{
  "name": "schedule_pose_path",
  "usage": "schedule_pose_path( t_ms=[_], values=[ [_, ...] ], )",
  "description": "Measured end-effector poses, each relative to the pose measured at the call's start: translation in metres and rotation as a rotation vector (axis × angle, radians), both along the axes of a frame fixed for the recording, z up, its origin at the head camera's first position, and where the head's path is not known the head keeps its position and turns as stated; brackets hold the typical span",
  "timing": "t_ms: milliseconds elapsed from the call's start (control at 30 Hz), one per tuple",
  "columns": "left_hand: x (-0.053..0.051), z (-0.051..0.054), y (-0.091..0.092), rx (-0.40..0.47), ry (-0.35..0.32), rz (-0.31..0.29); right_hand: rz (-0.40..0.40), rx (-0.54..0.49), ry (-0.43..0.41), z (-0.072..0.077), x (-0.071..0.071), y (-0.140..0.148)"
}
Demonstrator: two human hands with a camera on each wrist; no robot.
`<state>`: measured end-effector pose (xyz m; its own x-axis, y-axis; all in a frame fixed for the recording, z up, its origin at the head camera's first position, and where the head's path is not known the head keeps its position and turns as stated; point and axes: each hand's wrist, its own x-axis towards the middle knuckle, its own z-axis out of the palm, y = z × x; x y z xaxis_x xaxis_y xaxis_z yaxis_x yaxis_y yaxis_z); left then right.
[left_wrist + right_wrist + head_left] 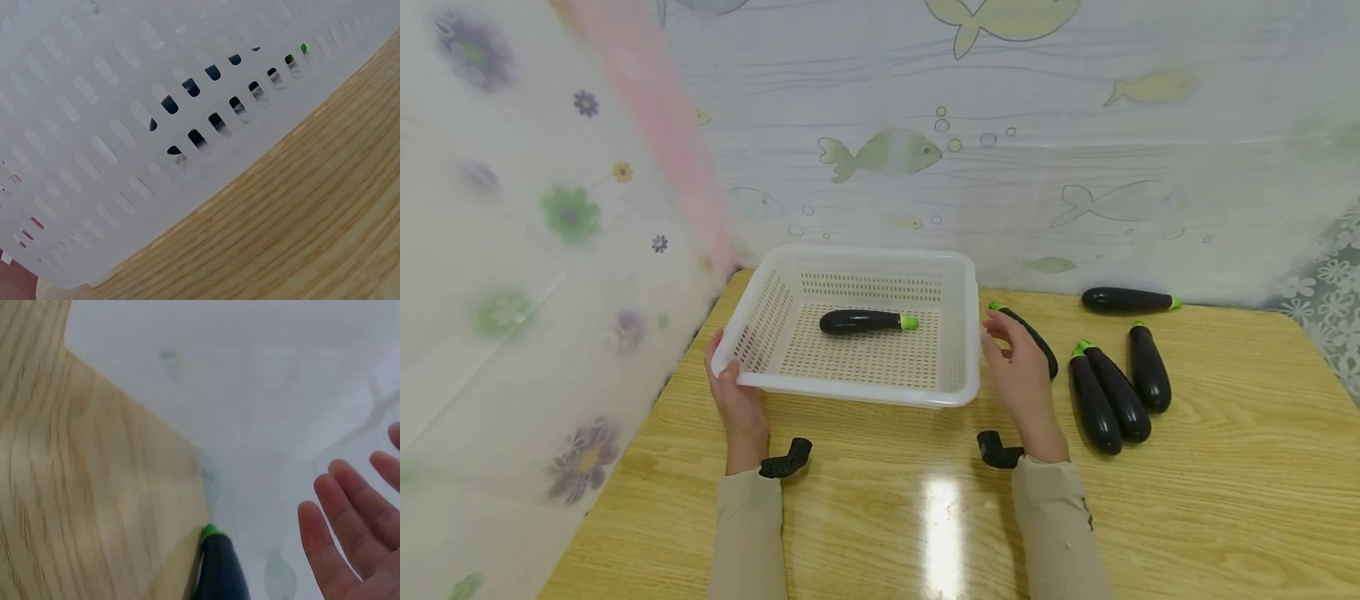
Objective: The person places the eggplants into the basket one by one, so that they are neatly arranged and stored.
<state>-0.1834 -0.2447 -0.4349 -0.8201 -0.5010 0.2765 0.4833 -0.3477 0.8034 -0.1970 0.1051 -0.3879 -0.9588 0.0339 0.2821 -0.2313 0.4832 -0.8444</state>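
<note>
A white plastic basket [850, 396] with slotted walls is at the back left of the wooden table. One dark eggplant [861, 322] with a green stem end lies in it, partly visible through the slots in the left wrist view. My left hand [739, 408] grips the basket's front left corner, thumb over the rim. Beside the basket's right wall is my right hand [1021, 379], its fingers spread and holding nothing; the right wrist view shows these fingers [353, 528] too. Behind that hand lies another eggplant [1036, 337], partly covered by it.
On the right of the table [1225, 483], three eggplants lie close together, one of them the right-hand eggplant [1148, 367]. Another eggplant [1127, 301] lies along the back edge. A printed fish curtain [880, 200] hangs behind the table, and flowered sheeting [550, 333] hangs at left.
</note>
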Motion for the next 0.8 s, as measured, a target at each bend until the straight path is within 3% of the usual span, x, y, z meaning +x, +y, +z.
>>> schedule_pose_path(
  t_ms=[333,633,800],
  values=[
    [0.001,0.001,0.0,0.001,-0.002,0.002,-0.12,-0.065,-0.04,-0.013,-0.004,0.02],
    [0.001,0.001,0.001,0.003,0.002,0.004,-0.32,-0.12,-0.003,-0.017,-0.003,0.032],
    [0.001,0.001,0.001,0.003,0.008,0.003,-0.352,-0.14,-0.044,-0.022,-0.001,0.04]
  ],
)
